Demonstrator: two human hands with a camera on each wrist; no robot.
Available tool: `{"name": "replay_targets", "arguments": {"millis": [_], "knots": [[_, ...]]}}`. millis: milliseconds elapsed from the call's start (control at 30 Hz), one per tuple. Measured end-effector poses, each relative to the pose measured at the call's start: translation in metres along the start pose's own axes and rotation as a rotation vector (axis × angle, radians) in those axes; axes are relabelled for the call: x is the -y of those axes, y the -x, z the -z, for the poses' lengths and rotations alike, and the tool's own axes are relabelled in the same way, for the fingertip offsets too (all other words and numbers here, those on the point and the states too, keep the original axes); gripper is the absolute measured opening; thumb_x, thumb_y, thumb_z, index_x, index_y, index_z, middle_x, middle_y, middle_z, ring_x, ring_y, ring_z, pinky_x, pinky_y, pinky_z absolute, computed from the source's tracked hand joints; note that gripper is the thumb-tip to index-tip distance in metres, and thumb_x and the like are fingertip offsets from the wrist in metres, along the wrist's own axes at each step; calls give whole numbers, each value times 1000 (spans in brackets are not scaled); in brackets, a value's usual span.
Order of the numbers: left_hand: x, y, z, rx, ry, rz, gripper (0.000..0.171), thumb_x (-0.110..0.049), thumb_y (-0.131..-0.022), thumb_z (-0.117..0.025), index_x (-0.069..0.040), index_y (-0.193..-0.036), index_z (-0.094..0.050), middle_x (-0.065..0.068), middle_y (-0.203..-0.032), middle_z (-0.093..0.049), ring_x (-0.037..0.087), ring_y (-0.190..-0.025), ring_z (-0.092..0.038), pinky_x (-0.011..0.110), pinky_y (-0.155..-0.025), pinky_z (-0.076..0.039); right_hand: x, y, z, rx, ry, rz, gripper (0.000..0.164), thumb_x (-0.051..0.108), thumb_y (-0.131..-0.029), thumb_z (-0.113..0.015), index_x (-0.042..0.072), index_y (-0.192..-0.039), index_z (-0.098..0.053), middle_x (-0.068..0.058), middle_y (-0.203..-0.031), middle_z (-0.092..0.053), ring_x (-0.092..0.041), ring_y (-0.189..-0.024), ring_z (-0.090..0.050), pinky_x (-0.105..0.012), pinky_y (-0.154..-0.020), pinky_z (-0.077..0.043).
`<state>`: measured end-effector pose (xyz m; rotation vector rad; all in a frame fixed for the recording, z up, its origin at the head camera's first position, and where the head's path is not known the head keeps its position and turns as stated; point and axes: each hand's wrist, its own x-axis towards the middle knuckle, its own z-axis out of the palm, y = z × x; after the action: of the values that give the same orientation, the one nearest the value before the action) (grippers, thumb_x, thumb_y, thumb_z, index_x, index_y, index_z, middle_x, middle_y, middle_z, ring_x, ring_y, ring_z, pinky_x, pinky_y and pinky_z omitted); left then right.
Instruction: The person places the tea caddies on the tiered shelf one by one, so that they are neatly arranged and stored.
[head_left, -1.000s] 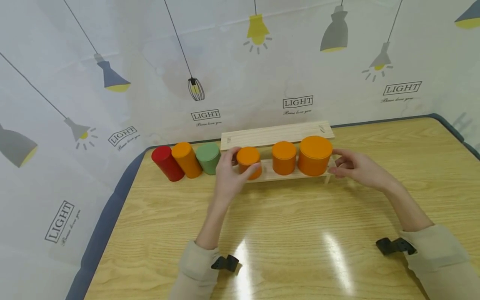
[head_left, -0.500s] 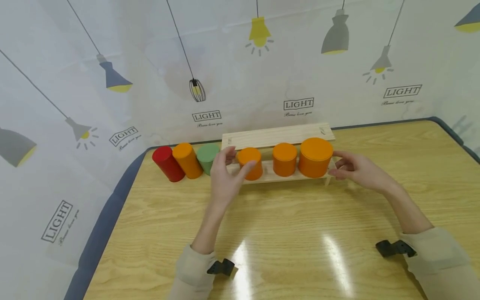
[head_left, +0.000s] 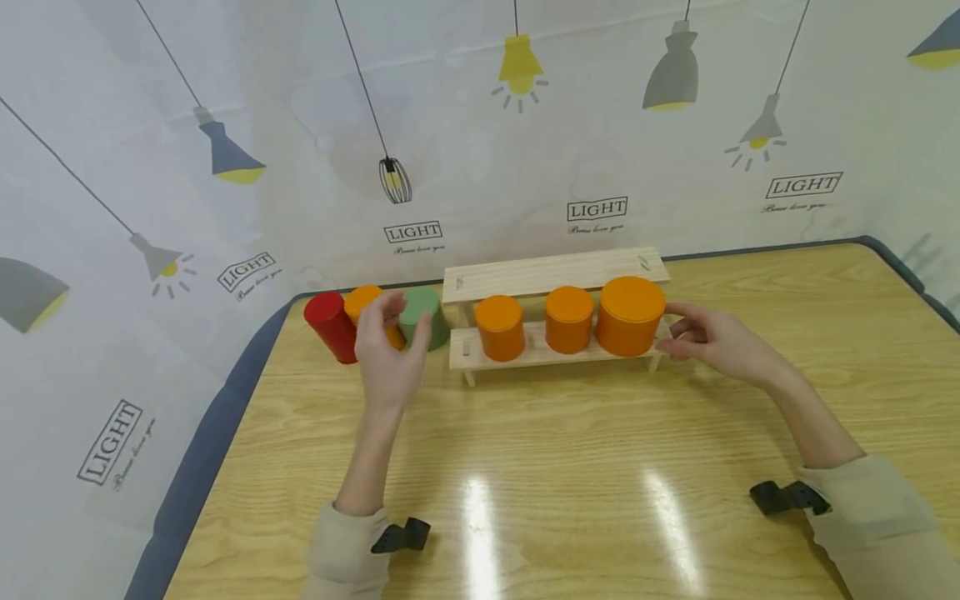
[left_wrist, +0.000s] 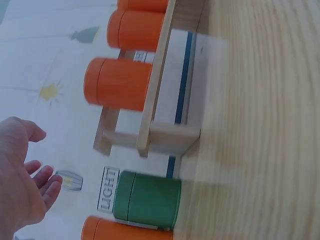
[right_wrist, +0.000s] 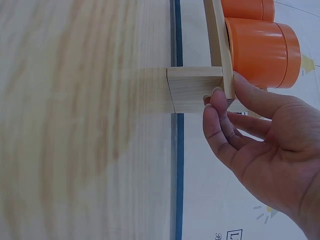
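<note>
- what does the left hand (head_left: 390, 360) have?
- nothing. its fingers are loosely bent, with the thumb well apart from them and a wide gap between.
- and what's nearest?
- the green canister (head_left: 427, 305), just right of those fingers and partly behind the thumb in the head view. the left wrist view shows the two apart. a tall orange canister (head_left: 362, 297) is behind the same fingers, mostly covered by the hand. a red canister (head_left: 327, 323) is just to their left.
- how about the right hand (head_left: 720, 343)?
- its thumb and fingers are nearly together, pinching the end of the lower step of the wooden rack (head_left: 555, 273), thumb on the canister side.
- anything close to that thumb?
- the large orange canister (head_left: 632, 313), upright on the lower step, just left of the right fingers. i can't tell whether the thumb touches it.
- and farther from those fingers?
- the middle orange canister (head_left: 569, 319), then the left orange canister (head_left: 501, 328), both upright on that step, between the two hands. the upper step is behind them.
- below the fingers?
- the bench (head_left: 570, 450). beyond them hangs a lamp-printed backdrop (head_left: 480, 133).
</note>
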<state>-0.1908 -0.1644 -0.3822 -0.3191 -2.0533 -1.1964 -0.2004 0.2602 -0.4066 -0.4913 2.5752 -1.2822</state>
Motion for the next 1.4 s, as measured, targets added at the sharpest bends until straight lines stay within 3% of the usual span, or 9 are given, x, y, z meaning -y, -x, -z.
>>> {"name": "replay_targets", "arguments": {"millis": [300, 433, 600, 867, 1033, 1200, 1400], "knots": [[30, -5, 38, -134, -92, 44, 35, -2, -89, -68, 12, -120, -59, 27, -113, -58, 35, -107, -56, 41, -93, -48, -2, 0, -1, -1, -1, 5, 64, 15, -102, -62, -10, -152, -30, -23, -118, -61, -30, -102, -64, -37, -83, -59], [43, -6, 53, -165, -136, 103, 36, -2, -89, -68, 11, -122, -58, 27, -115, -56, 35, -108, -53, 45, -93, -45, -1, -1, -1, -2, 2, 9, 64, 15, -102, -62, -10, -152, -30, -23, -119, -61, -30, -102, -64, -37, -82, -59], [56, -8, 68, -113, -179, 219, 48, -5, -88, -70, 8, -131, -53, 27, -123, -48, 36, -112, -47, 49, -99, -41, 0, -1, 0, -6, 9, 10, 65, 14, -102, -62, -10, -152, -30, -24, -119, -62, -31, -103, -64, -38, -83, -59], [77, -10, 81, -7, -198, 381, 62, -6, -88, -71, 7, -141, -42, 26, -130, -40, 35, -118, -41, 46, -102, -36, 1, -1, 0, -8, 10, 19, 64, 16, -101, -63, -9, -152, -32, -22, -117, -62, -30, -101, -65, -38, -82, -59], [86, -12, 82, 67, -199, 424, 72, -10, -89, -72, 4, -149, -34, 26, -137, -41, 38, -124, -40, 47, -106, -35, 0, 0, 0, -9, 18, 10, 65, 19, -102, -63, -8, -152, -32, -23, -118, -62, -30, -103, -64, -38, -83, -59], [95, -16, 81, 99, -178, 464, 78, -12, -91, -71, 2, -154, -27, 24, -149, -40, 40, -133, -41, 50, -112, -33, 0, 0, 0, -10, 11, 9, 67, 22, -101, -64, -7, -152, -32, -22, -119, -62, -30, -104, -64, -38, -84, -59], [103, -17, 77, 118, -121, 462, 67, -8, -92, -69, -2, -149, -34, 16, -144, -49, 32, -132, -45, 51, -110, -31, 0, 0, 0, -14, -15, 4, 65, 18, -101, -65, -7, -152, -33, -20, -115, -62, -30, -101, -64, -38, -83, -59]]}}
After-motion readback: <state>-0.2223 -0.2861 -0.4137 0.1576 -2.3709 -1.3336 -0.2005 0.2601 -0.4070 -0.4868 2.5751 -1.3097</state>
